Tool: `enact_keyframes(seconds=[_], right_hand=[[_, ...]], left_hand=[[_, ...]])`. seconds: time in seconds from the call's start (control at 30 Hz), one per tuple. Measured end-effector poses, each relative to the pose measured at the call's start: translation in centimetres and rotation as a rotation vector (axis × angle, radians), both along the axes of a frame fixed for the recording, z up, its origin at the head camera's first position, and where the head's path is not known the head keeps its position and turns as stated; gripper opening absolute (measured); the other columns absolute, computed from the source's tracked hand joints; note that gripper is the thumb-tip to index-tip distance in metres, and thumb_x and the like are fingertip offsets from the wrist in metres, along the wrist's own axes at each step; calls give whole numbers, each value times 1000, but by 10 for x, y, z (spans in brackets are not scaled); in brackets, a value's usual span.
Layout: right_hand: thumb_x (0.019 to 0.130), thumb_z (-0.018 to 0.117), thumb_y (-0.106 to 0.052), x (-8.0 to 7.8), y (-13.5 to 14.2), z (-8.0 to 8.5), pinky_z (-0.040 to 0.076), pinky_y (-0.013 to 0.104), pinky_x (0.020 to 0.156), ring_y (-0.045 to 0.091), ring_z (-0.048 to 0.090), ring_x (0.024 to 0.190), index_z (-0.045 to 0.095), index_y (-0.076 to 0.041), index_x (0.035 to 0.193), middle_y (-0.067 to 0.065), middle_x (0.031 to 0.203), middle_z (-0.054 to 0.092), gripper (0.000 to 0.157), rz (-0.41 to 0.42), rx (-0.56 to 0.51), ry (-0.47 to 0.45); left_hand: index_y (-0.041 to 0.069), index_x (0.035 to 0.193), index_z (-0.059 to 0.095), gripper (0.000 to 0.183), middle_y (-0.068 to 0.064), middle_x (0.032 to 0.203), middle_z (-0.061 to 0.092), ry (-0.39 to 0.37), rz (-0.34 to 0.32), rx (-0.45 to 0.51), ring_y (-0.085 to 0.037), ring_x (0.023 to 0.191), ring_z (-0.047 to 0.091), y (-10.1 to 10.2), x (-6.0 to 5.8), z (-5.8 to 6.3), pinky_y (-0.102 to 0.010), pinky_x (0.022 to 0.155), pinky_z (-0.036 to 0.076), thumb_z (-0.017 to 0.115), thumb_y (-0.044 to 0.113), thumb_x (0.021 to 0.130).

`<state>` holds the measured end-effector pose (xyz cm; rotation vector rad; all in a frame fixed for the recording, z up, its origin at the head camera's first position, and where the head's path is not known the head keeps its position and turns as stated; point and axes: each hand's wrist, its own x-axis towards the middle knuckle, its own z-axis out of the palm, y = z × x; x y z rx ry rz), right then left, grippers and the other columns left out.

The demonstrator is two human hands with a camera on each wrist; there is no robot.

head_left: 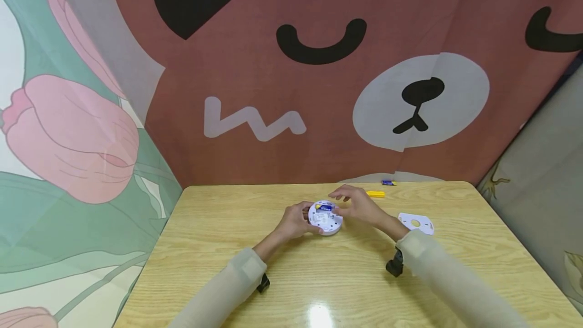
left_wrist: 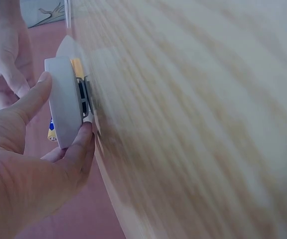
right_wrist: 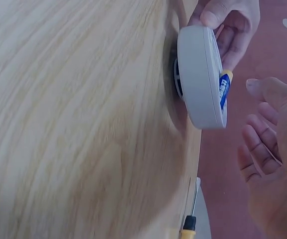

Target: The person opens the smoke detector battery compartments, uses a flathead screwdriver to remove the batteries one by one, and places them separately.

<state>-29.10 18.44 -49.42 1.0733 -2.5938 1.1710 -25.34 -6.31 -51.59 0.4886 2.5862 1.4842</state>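
At upper right, the left hand (right_wrist: 237,31) grips a round white plastic device (right_wrist: 198,79) with a blue-and-yellow cylindrical battery (right_wrist: 225,89) at its face; the loosely bent right hand (right_wrist: 278,137) is near, at right. A yellow-and-black-handled screwdriver (right_wrist: 190,222) shows at bottom.

Reaches forward with both arms (head_left: 230,285). Grips with left hand (head_left: 292,223), thumb (left_wrist: 35,96) opposing fingers (left_wrist: 76,153). Holds right hand (head_left: 360,207) just beside, with fingers loosely bent.

The device (right_wrist: 197,77) is smooth plastic, the table (head_left: 346,272) glossy wood, the backdrop (head_left: 319,153) apparently cloth
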Motion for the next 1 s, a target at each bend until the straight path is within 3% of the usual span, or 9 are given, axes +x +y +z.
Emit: enact_keyframes(seconds=[0.43, 1.0], right_hand=[[88, 88, -12, 1, -18, -6, 61, 49, 86, 26, 70, 98, 75, 0, 121, 11, 114, 75, 38, -5, 27, -26], [87, 88, -13, 0, -31, -15, 61, 34, 80, 20, 70, 97, 79, -3, 116, 6, 110, 76, 33, -46, 53, 36]], left_hand=[[-7, 136, 62, 76, -21, 124, 74, 7, -11, 5, -30, 110, 75, 0, 0, 0, -27, 90, 61, 99, 7, 71], [-7, 136, 63, 76, -21, 123, 74, 26, -19, -14, -30, 107, 76, 0, -1, 0, -24, 85, 61, 100, 7, 71]])
